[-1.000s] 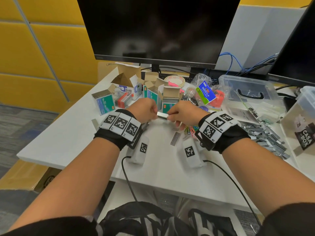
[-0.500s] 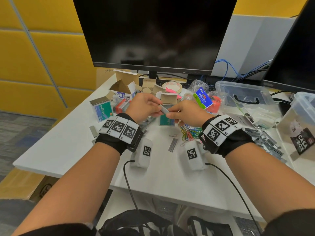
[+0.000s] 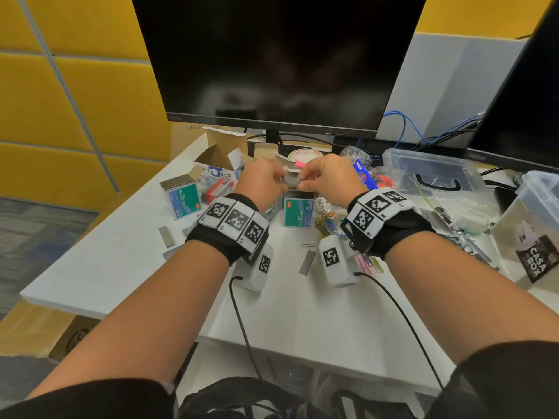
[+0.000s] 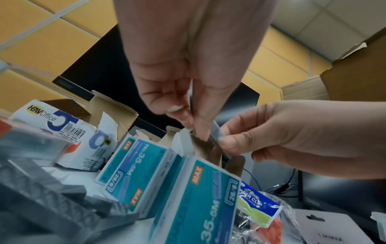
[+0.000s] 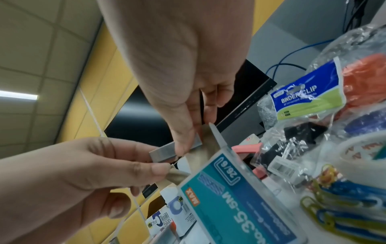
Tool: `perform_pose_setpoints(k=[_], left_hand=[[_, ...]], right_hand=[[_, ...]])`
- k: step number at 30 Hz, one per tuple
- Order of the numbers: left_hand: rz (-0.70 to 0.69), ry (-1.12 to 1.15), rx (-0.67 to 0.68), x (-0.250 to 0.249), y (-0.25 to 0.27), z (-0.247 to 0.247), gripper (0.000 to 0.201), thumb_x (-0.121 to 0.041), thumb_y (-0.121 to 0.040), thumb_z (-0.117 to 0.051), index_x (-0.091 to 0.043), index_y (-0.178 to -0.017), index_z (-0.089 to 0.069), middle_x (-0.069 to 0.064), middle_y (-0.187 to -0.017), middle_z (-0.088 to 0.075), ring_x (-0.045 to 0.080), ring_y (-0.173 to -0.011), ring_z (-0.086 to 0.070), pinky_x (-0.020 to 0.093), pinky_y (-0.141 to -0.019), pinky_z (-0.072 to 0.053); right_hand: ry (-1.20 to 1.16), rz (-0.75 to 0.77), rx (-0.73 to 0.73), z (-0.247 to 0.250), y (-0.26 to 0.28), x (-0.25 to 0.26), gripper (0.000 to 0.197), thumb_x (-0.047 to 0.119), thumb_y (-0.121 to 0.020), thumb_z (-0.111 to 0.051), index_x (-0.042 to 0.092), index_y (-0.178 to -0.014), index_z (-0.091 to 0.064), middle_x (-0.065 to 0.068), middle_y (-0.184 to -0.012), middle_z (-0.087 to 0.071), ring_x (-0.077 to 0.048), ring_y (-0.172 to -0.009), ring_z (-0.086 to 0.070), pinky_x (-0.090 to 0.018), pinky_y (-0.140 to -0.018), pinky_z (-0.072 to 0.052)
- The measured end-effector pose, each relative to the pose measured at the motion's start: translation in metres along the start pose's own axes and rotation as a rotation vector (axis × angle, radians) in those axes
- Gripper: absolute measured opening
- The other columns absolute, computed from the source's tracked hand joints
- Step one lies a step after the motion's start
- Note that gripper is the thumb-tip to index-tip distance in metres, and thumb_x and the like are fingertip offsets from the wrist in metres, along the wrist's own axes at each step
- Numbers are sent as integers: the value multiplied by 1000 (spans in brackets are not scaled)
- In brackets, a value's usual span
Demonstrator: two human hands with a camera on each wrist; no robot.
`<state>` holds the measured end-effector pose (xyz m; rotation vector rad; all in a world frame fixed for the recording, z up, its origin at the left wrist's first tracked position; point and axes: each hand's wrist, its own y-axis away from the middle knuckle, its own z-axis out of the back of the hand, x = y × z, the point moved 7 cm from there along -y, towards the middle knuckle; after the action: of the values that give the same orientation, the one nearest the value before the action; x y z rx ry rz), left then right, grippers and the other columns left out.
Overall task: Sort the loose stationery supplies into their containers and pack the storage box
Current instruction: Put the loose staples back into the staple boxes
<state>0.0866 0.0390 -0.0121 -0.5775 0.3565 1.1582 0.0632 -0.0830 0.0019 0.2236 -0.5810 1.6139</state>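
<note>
A short grey staple strip hangs between both hands, just above an open teal staple box with its cardboard flap raised. My right hand pinches the strip's right half between thumb and fingers. Gripping the strip's other end, next to the flap, is my left hand. In the left wrist view the strip shows edge-on over the box. The inside of the box is hidden.
A second teal staple box stands at the left, with loose staple strips near it and one by my right wrist. Coloured paper clips, a binder clip bag, a clear lid and a clear storage box lie to the right.
Both hands have risen and moved away from me with the strip, from over the bare table to above the open staple box.
</note>
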Motion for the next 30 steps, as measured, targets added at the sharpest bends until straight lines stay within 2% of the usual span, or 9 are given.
perform_pose_setpoints(k=[3, 6, 11, 14, 18, 21, 24, 26, 30], left_hand=[[39, -38, 49, 2, -1, -10, 34, -22, -84, -69, -7, -115, -65, 11, -110, -61, 22, -100, -56, 29, -84, -44], [34, -87, 71, 2, 1, -17, 40, -22, -82, -71, -6, -117, -62, 10, -116, -58, 23, -105, -55, 32, -89, -47], [-8, -214, 158, 3, 2, -28, 55, -22, -77, -76, -17, -127, -54, 8, -131, -43, 26, -120, -46, 37, -99, -43], [-41, -163, 122, -2, 3, -25, 56, -20, -75, -78, -15, -126, -55, 5, -127, -47, 23, -119, -47, 36, -100, -44], [-64, -165, 163, -3, 6, -24, 51, -14, -77, -76, -14, -123, -54, 6, -122, -57, 21, -111, -54, 34, -95, -48], [-80, -203, 257, -2, 11, -29, 53, -13, -77, -75, -16, -125, -52, 6, -122, -59, 21, -111, -56, 29, -89, -47], [-89, -210, 281, -3, 14, -28, 57, -16, -79, -74, -18, -131, -50, 5, -124, -59, 19, -113, -55, 27, -89, -44], [-89, -207, 280, -4, 15, -27, 57, -17, -80, -73, -19, -131, -50, 4, -125, -58, 19, -114, -54, 29, -93, -45], [-105, -298, 335, -7, 17, -33, 59, -26, -82, -71, -24, -136, -48, 5, -126, -57, 22, -117, -50, 41, -99, -45]], right_hand=[[62, -51, 32, -10, -8, -10, 13, 21, -82, -70, 15, -95, -72, 2, -90, -63, -17, -97, -56, -30, -86, -48], [144, -59, 63, -14, -11, -14, 11, 22, -81, -72, 18, -91, -72, -2, -93, -67, -22, -101, -56, -40, -90, -50], [271, -4, 123, -16, -12, -16, 8, 20, -82, -69, 19, -90, -71, -1, -94, -68, -22, -101, -56, -39, -92, -49], [380, 27, 136, -18, -14, -10, 5, 22, -84, -66, 26, -85, -68, -2, -99, -64, -23, -101, -52, -35, -93, -45], [406, 29, 110, -19, -15, -8, 11, 16, -87, -61, 22, -93, -68, 0, -94, -55, -20, -100, -49, -28, -80, -43], [370, 21, 99, -18, -15, -8, 11, 11, -84, -61, 20, -78, -62, -1, -89, -60, -22, -95, -57, -32, -85, -50], [343, -13, 104, -19, -15, -10, 19, 11, -85, -61, 20, -68, -57, -5, -92, -64, -22, -93, -58, -32, -85, -51], [306, -36, 92, -20, -15, -14, 25, 10, -84, -62, 23, -65, -53, -5, -93, -64, -21, -91, -59, -32, -84, -52], [270, -40, 57, -22, -16, -17, 19, 12, -83, -64, 24, -71, -55, -5, -90, -66, -21, -87, -61, -34, -82, -53]])
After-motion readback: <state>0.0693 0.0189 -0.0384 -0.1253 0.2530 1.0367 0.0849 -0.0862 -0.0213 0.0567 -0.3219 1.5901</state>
